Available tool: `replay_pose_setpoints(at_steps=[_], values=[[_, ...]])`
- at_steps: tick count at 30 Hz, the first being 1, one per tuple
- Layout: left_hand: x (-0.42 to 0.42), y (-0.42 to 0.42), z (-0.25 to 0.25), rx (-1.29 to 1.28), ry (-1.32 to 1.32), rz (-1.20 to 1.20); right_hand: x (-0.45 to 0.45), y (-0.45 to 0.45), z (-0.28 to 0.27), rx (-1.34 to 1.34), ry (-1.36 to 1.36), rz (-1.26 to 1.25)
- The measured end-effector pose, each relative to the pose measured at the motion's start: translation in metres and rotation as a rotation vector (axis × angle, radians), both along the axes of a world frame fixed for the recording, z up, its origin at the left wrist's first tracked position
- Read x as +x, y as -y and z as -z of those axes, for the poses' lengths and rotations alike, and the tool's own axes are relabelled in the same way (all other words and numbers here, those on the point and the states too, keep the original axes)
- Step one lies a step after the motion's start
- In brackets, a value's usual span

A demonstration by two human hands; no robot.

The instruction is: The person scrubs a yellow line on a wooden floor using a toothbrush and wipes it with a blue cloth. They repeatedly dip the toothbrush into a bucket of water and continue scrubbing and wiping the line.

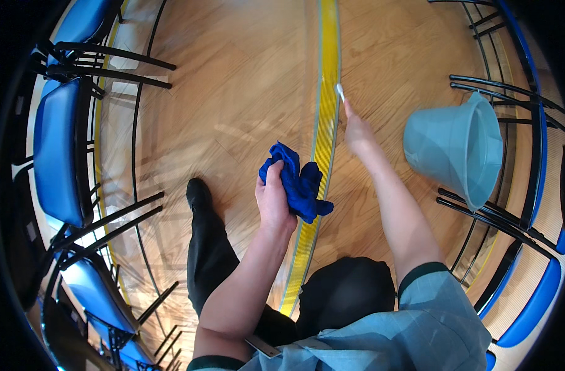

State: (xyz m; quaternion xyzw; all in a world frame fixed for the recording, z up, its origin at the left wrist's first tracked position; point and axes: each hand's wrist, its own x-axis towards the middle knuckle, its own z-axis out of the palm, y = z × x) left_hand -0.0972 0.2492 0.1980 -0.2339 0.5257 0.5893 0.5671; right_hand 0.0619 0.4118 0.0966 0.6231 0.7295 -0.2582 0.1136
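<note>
A crumpled blue cloth (294, 183) is bunched in my left hand (274, 199), held up over the ribbed yellow floor strip (327, 60). My right hand (360, 134) reaches farther forward with its fingers closed around a small brush (340, 91), which looks like a toothbrush. Its white head lies at the strip's right edge; whether the bristles press on it I cannot tell. My right hand is slightly blurred, and most of the brush handle is hidden in it.
To the right a pale blue plastic bucket (437, 139) appears tilted, beside black metal chair legs (495, 86). Blue padded chairs (62, 150) line the left side, their legs jutting over the wood-patterned floor (236, 69). My black shoe (199, 195) rests left of the strip.
</note>
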Motion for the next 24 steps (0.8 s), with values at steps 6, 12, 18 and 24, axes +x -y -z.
replay_pose_setpoints(at_steps=[6, 12, 18, 24], values=[[0.009, 0.000, 0.015, -0.019, 0.016, 0.061, -0.002, -0.029, -0.022, -0.007, -0.020, 0.002], [0.006, -0.004, -0.002, 0.002, 0.009, 0.006, -0.010, 0.002, -0.051, -0.120, 0.083, -0.063], [0.014, -0.006, 0.012, 0.010, 0.019, 0.022, -0.003, -0.032, 0.013, 0.168, -0.298, 0.056], [0.010, -0.005, 0.010, -0.004, -0.024, 0.013, -0.007, -0.013, 0.004, 0.072, -0.255, 0.119]])
